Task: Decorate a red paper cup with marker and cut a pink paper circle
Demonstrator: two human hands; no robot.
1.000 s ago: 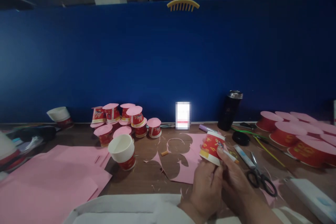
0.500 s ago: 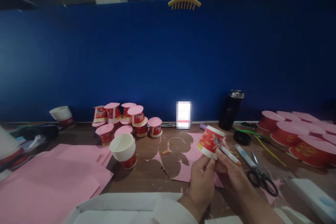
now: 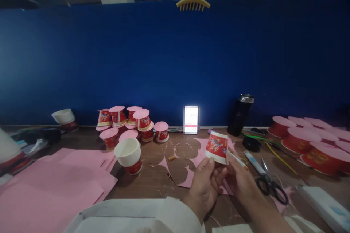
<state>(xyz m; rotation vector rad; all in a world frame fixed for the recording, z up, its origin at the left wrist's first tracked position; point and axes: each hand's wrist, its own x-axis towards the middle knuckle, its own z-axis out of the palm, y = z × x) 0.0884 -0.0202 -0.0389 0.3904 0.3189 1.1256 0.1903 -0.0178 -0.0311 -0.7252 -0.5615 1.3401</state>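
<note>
Turned to another printed face since the earlier frame: one red-and-white tapered paper cup (image 3: 217,146), grasped low between left hand (image 3: 203,184) and right hand (image 3: 240,176), the latter also gripping one slim white orange-ended stick (image 3: 239,159). Thin walls could dent under hard pinching, or slip if the stick crowds the fingers; below the grip, brown wood-grain tabletop (image 3: 144,187), flat pink paper offcuts (image 3: 187,180); beyond, plain blue wall panel (image 3: 153,54)

The left arm (image 3: 194,204) apparently has a loose white sleeve (image 3: 176,214).
</note>
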